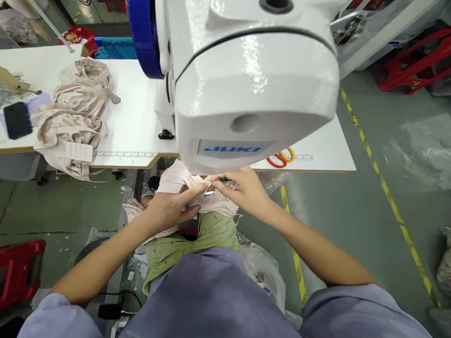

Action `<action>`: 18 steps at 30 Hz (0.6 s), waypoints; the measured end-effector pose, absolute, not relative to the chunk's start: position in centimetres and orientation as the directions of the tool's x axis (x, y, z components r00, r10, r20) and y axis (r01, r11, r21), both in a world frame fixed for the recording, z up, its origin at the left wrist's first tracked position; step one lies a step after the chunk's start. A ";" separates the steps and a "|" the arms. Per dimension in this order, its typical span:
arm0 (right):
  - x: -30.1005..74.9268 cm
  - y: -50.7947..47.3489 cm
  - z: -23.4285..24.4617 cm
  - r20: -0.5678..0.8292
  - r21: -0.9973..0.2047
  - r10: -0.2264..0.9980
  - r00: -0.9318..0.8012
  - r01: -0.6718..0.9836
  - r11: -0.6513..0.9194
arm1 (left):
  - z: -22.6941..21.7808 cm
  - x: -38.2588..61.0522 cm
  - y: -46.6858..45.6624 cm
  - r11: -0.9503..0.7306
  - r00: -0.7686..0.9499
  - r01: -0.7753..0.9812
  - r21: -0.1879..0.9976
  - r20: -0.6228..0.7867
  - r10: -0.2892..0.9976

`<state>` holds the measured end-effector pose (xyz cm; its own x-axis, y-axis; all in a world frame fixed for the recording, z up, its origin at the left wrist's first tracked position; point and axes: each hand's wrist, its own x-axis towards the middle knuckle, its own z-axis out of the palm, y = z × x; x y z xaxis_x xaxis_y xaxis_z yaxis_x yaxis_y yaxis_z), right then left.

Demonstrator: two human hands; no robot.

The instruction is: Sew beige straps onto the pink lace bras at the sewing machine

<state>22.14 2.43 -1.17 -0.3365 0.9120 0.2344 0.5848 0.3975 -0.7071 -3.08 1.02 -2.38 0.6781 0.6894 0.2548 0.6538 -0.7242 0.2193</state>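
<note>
A pale pink lace garment (177, 178) lies over my lap, just below the front edge of the sewing machine table. My left hand (171, 208) pinches its fabric between thumb and fingers. From the other side, my right hand (244, 190) pinches the same fabric, and the fingertips of both hands nearly meet. A small dark piece shows at the right fingers and a silvery curved edge lies just under the fingertips; I cannot make out what tool, if any, they belong to. The white sewing machine head (256, 94) hangs directly above both hands.
On the white table (134, 103), a heap of beige lace garments (73, 105) lies left, beside a black phone (17, 120). Red-and-yellow-handled scissors (280, 157) rest at the right front edge. A clear plastic bag (264, 271) stands by my legs. Red stools (16, 275) flank the area.
</note>
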 end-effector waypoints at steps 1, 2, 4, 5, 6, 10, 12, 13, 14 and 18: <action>22.1 2.6 -1.2 0.222 -0.727 0.918 -0.327 0.572 0.379 | -2.3 -3.0 0.9 -0.709 0.668 0.664 0.235 0.238 0.705; 22.0 2.8 -1.1 0.218 -0.741 0.923 -0.318 0.562 0.368 | -2.3 -2.8 0.7 -0.693 0.656 0.675 0.252 0.224 0.721; 21.8 3.3 -1.1 0.229 -0.754 0.925 -0.302 0.547 0.365 | -2.2 -2.5 0.4 -0.664 0.633 0.695 0.275 0.202 0.747; 21.7 3.5 -1.1 0.244 -0.755 0.922 -0.299 0.538 0.374 | -2.2 -2.4 0.2 -0.653 0.624 0.707 0.273 0.195 0.757; 21.6 3.6 -1.1 0.266 -0.755 0.917 -0.296 0.528 0.390 | -2.2 -2.2 0.1 -0.640 0.609 0.723 0.259 0.197 0.768; 21.4 3.7 -1.2 0.388 -0.722 0.871 -0.302 0.488 0.491 | -2.4 -1.7 -0.2 -0.603 0.554 0.784 0.151 0.271 0.787; 21.5 3.4 -1.4 0.441 -0.681 0.847 -0.295 0.504 0.530 | -2.6 -1.6 0.0 -0.591 0.541 0.801 0.095 0.306 0.783; 21.5 3.1 -1.7 0.458 -0.654 0.833 -0.309 0.518 0.552 | -2.7 -1.6 0.1 -0.595 0.549 0.800 0.075 0.311 0.776; 21.6 2.8 -1.9 0.467 -0.623 0.820 -0.331 0.534 0.571 | -2.7 -1.7 0.1 -0.600 0.556 0.797 0.063 0.311 0.771; 22.0 2.0 -2.3 0.454 -0.473 0.770 -0.448 0.612 0.634 | -2.2 -2.6 0.5 -0.653 0.615 0.750 0.106 0.250 0.748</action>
<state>21.97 2.04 -2.27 -0.4477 0.7704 0.4540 0.6118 0.6342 -0.4728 -2.57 0.53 -2.21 0.6155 0.7475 0.2498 0.7500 -0.6529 0.1061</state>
